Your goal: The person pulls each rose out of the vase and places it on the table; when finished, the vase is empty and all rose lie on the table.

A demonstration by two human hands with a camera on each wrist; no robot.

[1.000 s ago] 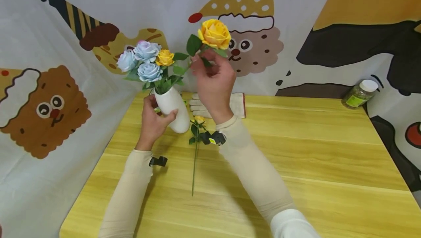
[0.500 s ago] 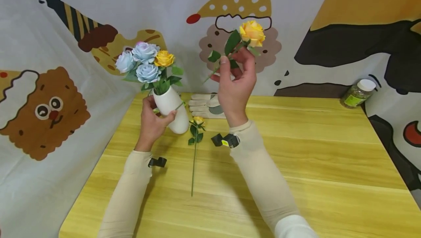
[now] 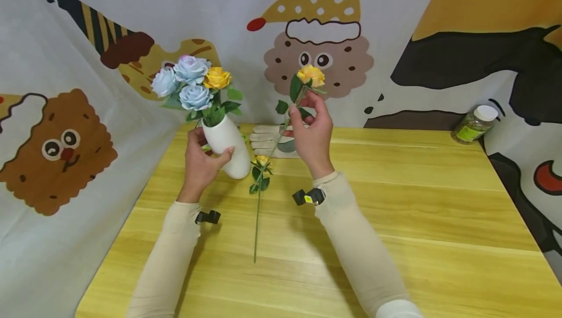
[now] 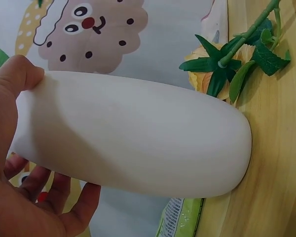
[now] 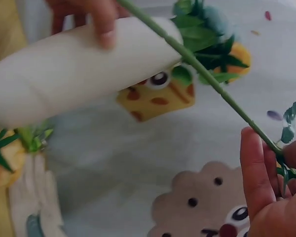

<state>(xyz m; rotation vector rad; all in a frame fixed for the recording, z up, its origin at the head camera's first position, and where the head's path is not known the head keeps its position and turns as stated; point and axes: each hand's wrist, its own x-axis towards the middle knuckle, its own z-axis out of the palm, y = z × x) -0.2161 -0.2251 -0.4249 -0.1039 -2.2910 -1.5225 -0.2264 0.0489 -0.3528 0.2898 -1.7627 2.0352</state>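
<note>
My left hand (image 3: 200,162) grips the white vase (image 3: 228,147), which leans on the table and holds blue roses (image 3: 195,97) and a yellow rose (image 3: 217,78). In the left wrist view the thumb and fingers lie round the upper part of the vase (image 4: 138,133). To the right, my right hand (image 3: 312,135) pinches a yellow rose (image 3: 311,76) just below its bloom; its stem slants down to the left. The right wrist view shows that green stem (image 5: 212,81) crossing in front of the vase (image 5: 84,69). Another yellow rose (image 3: 262,161) lies on the table.
A work glove (image 3: 265,141) lies at the table's back edge, behind the loose rose. At the back right stands a jar with a white lid (image 3: 475,124). Green packaging (image 4: 187,219) shows behind the vase. A patterned cloth (image 3: 246,6) hangs behind the table (image 3: 395,201).
My right hand has moved right, away from the vase, and then down with its yellow rose, whose stem now slants toward the table. The left hand and vase have hardly moved.
</note>
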